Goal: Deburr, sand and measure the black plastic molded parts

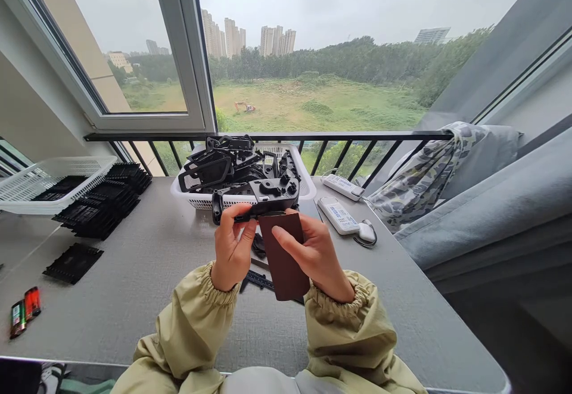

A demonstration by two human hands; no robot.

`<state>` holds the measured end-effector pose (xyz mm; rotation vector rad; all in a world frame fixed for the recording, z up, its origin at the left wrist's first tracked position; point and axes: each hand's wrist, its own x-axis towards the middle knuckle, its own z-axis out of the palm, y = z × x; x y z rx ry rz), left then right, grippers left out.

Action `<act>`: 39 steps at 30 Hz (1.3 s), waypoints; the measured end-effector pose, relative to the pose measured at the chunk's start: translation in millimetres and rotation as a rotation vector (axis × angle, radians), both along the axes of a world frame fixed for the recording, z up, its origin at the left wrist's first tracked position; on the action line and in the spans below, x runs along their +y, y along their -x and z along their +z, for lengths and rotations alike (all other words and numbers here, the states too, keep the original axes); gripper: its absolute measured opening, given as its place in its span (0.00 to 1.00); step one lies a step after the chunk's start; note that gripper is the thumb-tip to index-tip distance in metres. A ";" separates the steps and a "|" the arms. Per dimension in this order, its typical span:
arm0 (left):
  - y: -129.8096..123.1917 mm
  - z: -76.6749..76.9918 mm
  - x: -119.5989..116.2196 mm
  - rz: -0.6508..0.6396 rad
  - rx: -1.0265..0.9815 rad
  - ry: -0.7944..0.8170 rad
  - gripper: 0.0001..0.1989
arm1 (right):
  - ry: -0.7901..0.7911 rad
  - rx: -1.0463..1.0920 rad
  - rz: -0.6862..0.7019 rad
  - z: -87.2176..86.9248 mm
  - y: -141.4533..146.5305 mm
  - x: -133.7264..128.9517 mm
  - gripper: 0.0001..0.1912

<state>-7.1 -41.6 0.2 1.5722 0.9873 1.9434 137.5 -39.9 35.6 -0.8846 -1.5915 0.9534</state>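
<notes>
My left hand (232, 245) pinches a black plastic controller-like housing (272, 194) by its lower edge. My right hand (313, 257) grips a flat brown rectangular panel (283, 257), whose top edge sits just below the housing. Behind them stands a white plastic basket (308, 182) heaped with black plastic parts (223, 167). Under my hands, a small round black part (258, 246) and a slotted black strip (258, 281) lie on the grey table (134, 275), partly hidden by the panel.
At the left are a white basket (58, 182), stacked black grids (100, 200), and several batteries (24, 313). At the right lie white remote-like devices (338, 215) and a mouse (366, 233). A grey sofa (491, 215) borders the table, and a black railing (357, 136) runs behind.
</notes>
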 end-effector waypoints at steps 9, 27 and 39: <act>2.3 -6.2 -0.1 0.032 0.121 -0.005 0.13 | -0.011 -0.031 -0.010 1.5 -0.1 0.1 0.12; -0.2 9.7 1.5 -0.109 -0.266 0.081 0.12 | 0.225 0.262 0.021 1.6 -2.1 -6.7 0.11; 10.9 13.8 7.5 -0.151 -0.406 0.168 0.18 | 0.324 0.560 -0.049 -2.4 -8.2 0.9 0.11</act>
